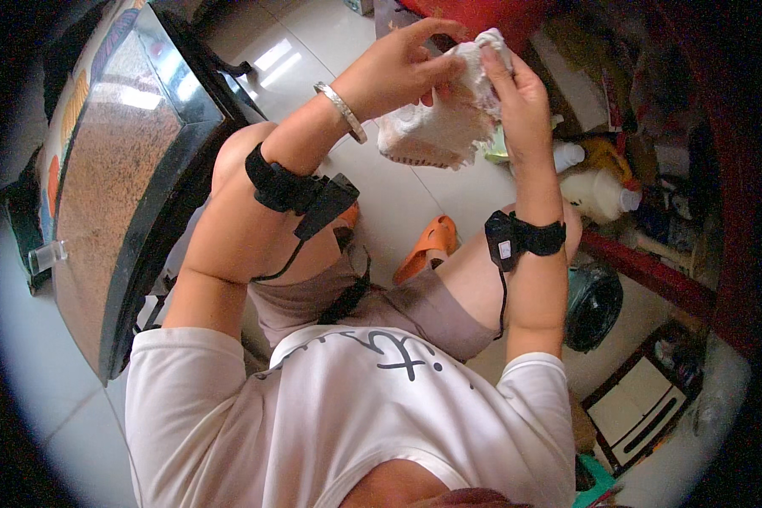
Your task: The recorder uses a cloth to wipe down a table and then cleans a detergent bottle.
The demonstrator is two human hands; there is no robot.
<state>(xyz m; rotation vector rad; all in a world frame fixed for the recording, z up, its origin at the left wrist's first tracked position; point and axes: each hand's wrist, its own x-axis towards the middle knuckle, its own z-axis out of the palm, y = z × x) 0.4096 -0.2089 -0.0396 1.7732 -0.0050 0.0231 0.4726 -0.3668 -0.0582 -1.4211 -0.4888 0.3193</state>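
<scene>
Holds a frayed white cloth [436, 135] up at arm's length, over the pale tiled floor [394, 195]. Pinches its bunched, twisted top with the right hand [518, 91], thumb and fingers closed on the fabric. Bends the left hand [415, 72] in at the opposite side, thumb and forefinger parted, other fingers partly hidden; cannot tell whether gripping or only touching. Lets the cloth hang below, slanting leftward, ragged along the right edge. Wears a silver bracelet [341, 112], black strapped devices [300, 190] on both forearms, a white T-shirt [356, 406] and an orange clog [427, 250]. Has a black-edged brown panel [114, 186] to the left; to the right, a cream bottle [594, 190] near a dark red ledge [652, 271].
</scene>
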